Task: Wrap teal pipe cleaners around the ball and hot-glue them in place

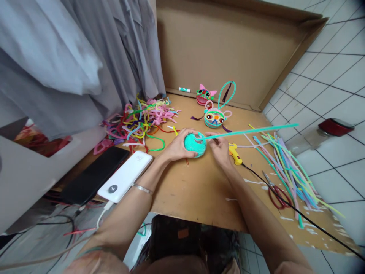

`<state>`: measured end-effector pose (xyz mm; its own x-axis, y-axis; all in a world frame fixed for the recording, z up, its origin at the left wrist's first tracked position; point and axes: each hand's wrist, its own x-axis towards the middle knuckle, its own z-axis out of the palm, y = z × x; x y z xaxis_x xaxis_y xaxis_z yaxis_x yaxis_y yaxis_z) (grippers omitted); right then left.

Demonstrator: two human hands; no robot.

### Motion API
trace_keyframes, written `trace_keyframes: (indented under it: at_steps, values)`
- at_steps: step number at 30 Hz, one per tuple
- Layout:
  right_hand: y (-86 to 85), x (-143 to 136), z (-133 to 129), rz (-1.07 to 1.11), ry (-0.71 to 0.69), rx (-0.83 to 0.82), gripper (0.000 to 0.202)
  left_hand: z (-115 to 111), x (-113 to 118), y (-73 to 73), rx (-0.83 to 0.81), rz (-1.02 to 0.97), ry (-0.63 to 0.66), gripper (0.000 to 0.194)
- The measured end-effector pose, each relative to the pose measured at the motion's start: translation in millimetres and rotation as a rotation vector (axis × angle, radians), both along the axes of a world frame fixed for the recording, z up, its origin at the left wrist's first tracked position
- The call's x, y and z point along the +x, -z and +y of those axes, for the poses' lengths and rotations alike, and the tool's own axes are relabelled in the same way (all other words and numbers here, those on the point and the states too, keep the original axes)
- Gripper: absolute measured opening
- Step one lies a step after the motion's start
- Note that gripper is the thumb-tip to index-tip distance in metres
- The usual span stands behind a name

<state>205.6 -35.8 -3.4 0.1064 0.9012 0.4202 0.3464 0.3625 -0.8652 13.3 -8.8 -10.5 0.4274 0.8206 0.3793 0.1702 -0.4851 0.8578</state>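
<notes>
1. Here we are at the middle of the surface (188,190), and the left hand (178,146) is wrapped round the turquoise ball (196,147), fingers over the top, thumb underneath.
2. Across from it, just a little apart, the right hand (221,149) has its fingers bunched by the ball's edge, right at a turquoise strip (251,131); whether they pinch it or only touch it, I can't tell.
3. That fuzzy strip runs from the ball out past the right hand, its far end well clear over to the right.
4. Just beside the right hand, partly behind it, sits a yellow glue gun (235,155), its black cord (302,216) trailing away to the right.
5. Nearer the body than the left hand, and off to its left, lie a white power bank (127,175) and a black phone (95,175), side by side.
6. Beyond the left hand, a tangled heap of colourful fuzzy stems (148,118)!
7. Well right of the right hand: red-handled scissors (278,196), then a loose spread of pastel stems (288,167).
8. Past both hands, a pink-eared face figure (215,118) with a looped handle, and behind it a red one (202,97).
9. Farthest off, a small white-and-green tube (184,90) lies against the tall cardboard panel (228,45).
</notes>
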Motion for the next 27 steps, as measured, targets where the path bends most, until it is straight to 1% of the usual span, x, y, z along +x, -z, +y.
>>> trace_keyframes:
  at_steps: [4,9,16,23,27]
  values:
    - [-2.3,-1.1,-4.7,-0.115,-0.068,0.058,0.026,1.5,-1.2,1.8,0.017,0.01,0.018,0.074]
    - [-4.0,-2.4,-8.2,-0.239,-0.099,0.096,0.031,2.5,-1.9,2.9,0.044,0.004,0.042,0.073]
    - [-3.0,-4.1,-8.9,-0.405,-0.052,0.143,0.038,2.6,-1.8,2.7,0.036,0.005,0.039,0.074]
    - [-2.5,-3.0,-7.5,-0.427,-0.069,0.141,0.039,0.5,-1.4,0.1,0.002,-0.013,0.051,0.074]
    - [-4.5,-5.0,-8.1,-0.429,-0.078,0.117,0.042,1.2,-1.4,1.6,0.003,-0.006,0.047,0.075]
